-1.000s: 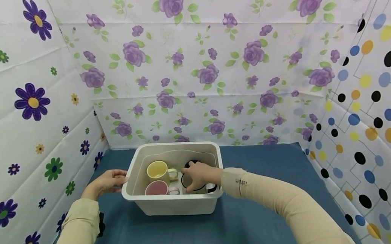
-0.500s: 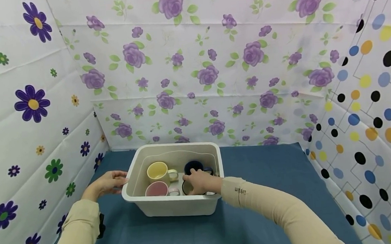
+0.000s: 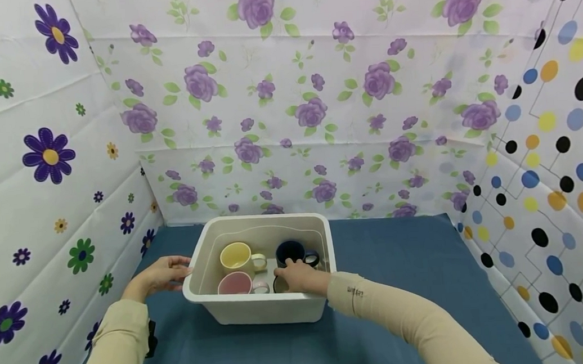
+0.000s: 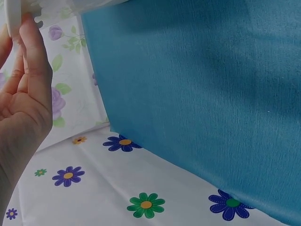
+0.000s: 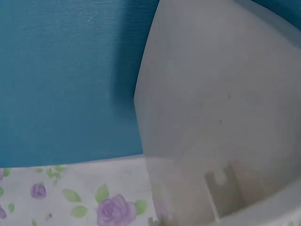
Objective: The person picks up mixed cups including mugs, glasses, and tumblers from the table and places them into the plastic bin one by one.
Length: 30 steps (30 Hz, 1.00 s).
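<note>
In the head view a white plastic tub (image 3: pixel 260 311) stands on the blue cloth with several mugs in it. My left hand (image 3: pixel 162 274) pinches its left rim, thumb and fingers on either side in the left wrist view. Inside, at the front right, my right hand (image 3: pixel 300 276) grips a dark-rimmed mug (image 3: pixel 279 285) and covers most of it. Behind that hand sits a dark blue mug (image 3: pixel 289 250), its handle to the right. On the left are a yellow mug (image 3: pixel 236 256) and, in front of it, a pink mug (image 3: pixel 235 283). The right wrist view shows only the tub's outer wall (image 5: pixel 202 94).
Blue cloth (image 3: pixel 395 287) covers the table around the tub. A flowered sheet (image 3: pixel 312 113) hangs behind, with patterned sheets along the left and right sides.
My right hand has moved down and toward the front wall with the dark-rimmed mug, uncovering the dark blue mug behind it. The left hand stays on the rim.
</note>
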Motion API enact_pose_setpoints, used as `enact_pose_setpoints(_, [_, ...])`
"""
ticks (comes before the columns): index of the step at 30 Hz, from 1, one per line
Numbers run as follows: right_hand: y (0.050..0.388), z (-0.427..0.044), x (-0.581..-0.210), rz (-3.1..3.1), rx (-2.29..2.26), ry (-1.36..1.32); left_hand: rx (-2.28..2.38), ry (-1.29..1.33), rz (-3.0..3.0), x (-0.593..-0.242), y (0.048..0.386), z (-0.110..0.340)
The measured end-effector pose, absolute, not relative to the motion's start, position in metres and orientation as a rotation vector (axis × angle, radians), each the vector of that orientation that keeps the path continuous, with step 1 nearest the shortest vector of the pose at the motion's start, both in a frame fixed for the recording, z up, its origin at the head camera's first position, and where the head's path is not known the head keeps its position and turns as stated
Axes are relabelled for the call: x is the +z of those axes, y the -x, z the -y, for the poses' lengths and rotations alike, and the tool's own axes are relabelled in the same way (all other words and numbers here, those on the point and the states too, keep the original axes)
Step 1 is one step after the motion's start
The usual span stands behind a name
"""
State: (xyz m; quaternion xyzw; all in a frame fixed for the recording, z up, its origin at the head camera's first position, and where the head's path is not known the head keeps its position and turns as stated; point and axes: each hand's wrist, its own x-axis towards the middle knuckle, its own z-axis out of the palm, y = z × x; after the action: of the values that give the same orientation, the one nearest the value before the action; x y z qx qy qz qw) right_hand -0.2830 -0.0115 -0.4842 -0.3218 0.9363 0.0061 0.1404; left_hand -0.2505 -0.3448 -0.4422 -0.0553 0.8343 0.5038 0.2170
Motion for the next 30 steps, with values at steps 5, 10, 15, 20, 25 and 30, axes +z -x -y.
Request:
enact_pose_setpoints(5, [0.282,0.012,-0.488,-2.702,0.031,0.889,1.399,0.132,-2.305,-0.443,0.252,0.344])
enact_pose_setpoints(10, [0.281,0.015,-0.486,-2.694,0.067,0.907,1.374,0.121,-2.331,-0.441,0.251,0.345])
enact_pose_setpoints(15, [0.278,0.016,-0.482,-2.665,0.043,0.858,1.365,0.120,-2.327,-0.441,0.250,0.345])
enact_pose_setpoints(20, [0.273,0.016,-0.476,-2.630,0.028,0.806,1.361,0.118,-2.321,-0.443,0.249,0.346])
enact_pose_setpoints(25, [0.277,0.014,-0.471,-2.544,0.040,0.788,1.349,0.111,-2.325,-0.441,0.249,0.347])
enact_pose_setpoints(30, [0.279,0.010,-0.467,-2.608,0.036,0.915,1.331,0.111,-2.339,-0.436,0.250,0.344])
